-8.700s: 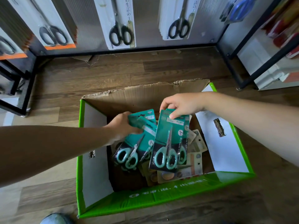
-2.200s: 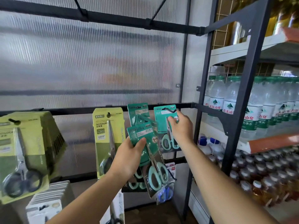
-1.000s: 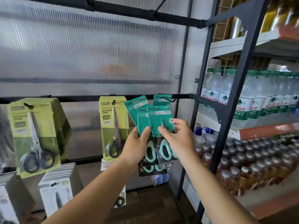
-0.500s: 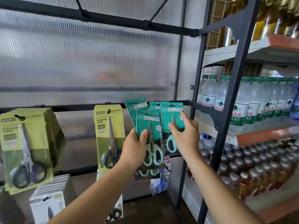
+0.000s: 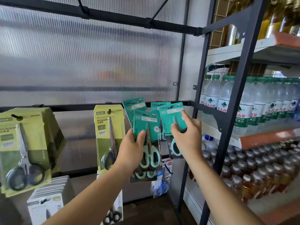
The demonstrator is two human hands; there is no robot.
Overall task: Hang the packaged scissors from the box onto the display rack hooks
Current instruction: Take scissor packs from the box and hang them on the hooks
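My left hand (image 5: 131, 151) grips a fanned bunch of teal scissor packs (image 5: 146, 124), thumb on the front card, mint handles showing below. To its right, my right hand (image 5: 186, 137) pinches a single teal scissor pack (image 5: 172, 116) and holds its top edge up at the black rack bar (image 5: 73, 106). Another teal pack (image 5: 155, 106) sits just behind it at the bar. The hook itself is hidden by the cards. The box is out of view.
Yellow-green scissor packs hang on hooks at the left (image 5: 24, 143) and centre (image 5: 108, 132). White packs (image 5: 47, 197) and a blue scissor pack (image 5: 161, 184) hang lower. A black shelf upright (image 5: 233, 103) with water bottles (image 5: 227, 98) stands close on the right.
My right hand has kept the single teal pack raised at the bar, index finger now stretched up along the card. The left hand still holds its bunch at the same height.
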